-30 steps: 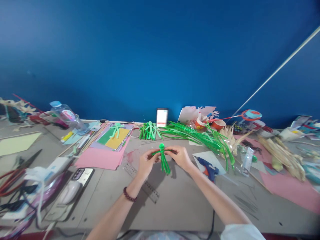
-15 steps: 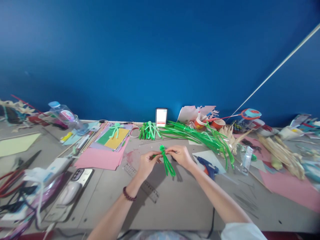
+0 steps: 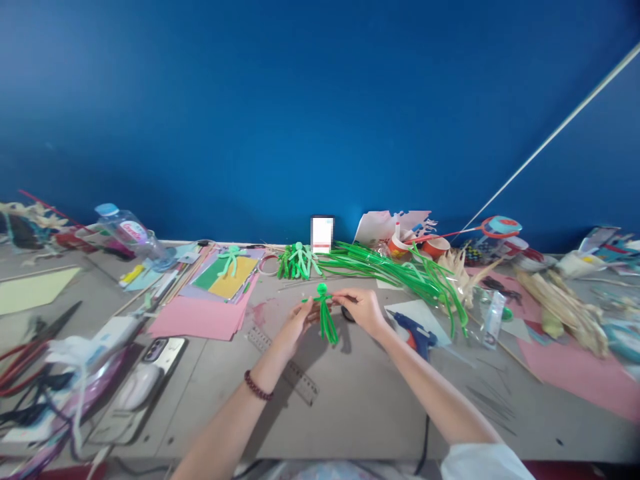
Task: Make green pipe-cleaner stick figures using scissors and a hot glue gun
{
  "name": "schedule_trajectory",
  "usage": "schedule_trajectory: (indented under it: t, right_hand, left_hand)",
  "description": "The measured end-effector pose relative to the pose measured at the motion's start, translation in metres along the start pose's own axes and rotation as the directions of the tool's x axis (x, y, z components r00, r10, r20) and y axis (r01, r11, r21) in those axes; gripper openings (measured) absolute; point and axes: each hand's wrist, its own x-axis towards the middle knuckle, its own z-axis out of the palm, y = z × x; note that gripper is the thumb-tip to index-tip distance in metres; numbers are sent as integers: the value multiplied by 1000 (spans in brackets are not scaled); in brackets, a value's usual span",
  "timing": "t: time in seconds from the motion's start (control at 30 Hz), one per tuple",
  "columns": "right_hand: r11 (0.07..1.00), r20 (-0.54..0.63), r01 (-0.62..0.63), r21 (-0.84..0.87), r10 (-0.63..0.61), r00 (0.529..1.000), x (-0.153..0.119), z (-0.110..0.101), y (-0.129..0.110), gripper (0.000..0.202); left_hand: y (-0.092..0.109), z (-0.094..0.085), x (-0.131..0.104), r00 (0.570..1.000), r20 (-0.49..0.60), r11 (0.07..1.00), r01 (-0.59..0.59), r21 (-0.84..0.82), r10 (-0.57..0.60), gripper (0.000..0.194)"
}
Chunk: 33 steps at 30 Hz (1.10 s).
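Note:
Over the middle of the table I hold a green pipe cleaner figure [image 3: 327, 323], with a round coiled head at the top and several loose strands hanging below. My left hand [image 3: 299, 319] has its fingers closed on the figure's left side. From the right, my right hand [image 3: 363, 308] pinches its other side near the neck. Behind it, a group of finished-looking green pipe cleaner figures [image 3: 299, 260] stands by the wall. A long bundle of green pipe cleaners [image 3: 385, 263] lies to their right.
A clear ruler [image 3: 303, 383] lies under my left forearm. A blue glue gun [image 3: 417, 333] rests on white paper at right. Pink sheets [image 3: 200, 317], a phone [image 3: 145, 387] and red-handled scissors [image 3: 40, 347] are at left. A phone-like screen [image 3: 323, 233] leans on the wall.
The figure has moved slightly up and left, and its strands hang more upright. My left hand has turned, with its fingers now more behind the figure.

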Motion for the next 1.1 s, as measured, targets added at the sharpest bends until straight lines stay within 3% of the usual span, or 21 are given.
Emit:
schedule_trajectory:
  t: [0.1, 0.3, 0.37, 0.5, 0.6, 0.77, 1.1]
  right_hand:
    - [998, -33, 20, -55, -22, 999, -1, 4, 4, 19]
    - [995, -47, -31, -95, 26, 999, -1, 7, 6, 22]
    - [995, 15, -101, -19, 101, 995, 0, 6, 3, 27]
    - [979, 249, -183, 89, 156, 956, 2, 2, -6, 33]
    - [947, 312, -288, 141, 234, 921, 2, 1, -8, 33]
    - [857, 296, -455, 240, 382, 876, 3, 2, -5, 33]
    - [819, 215, -453, 352, 400, 891, 5, 3, -10, 33]
  left_hand:
    - [0, 0, 0, 990, 111, 996, 84, -5, -83, 48]
    - [0, 1, -2, 996, 54, 988, 69, 140, -77, 40]
    - [-1, 1, -2, 996, 62, 985, 54, 166, -65, 37]
    - [-3, 4, -5, 995, 80, 980, 44, 194, -60, 36]
    - [-4, 6, -7, 987, 127, 972, 73, 221, -103, 39]
    - [-13, 4, -5, 989, 134, 959, 20, 282, -60, 33]
    - [-17, 8, -2, 993, 106, 985, 26, 168, -44, 29]
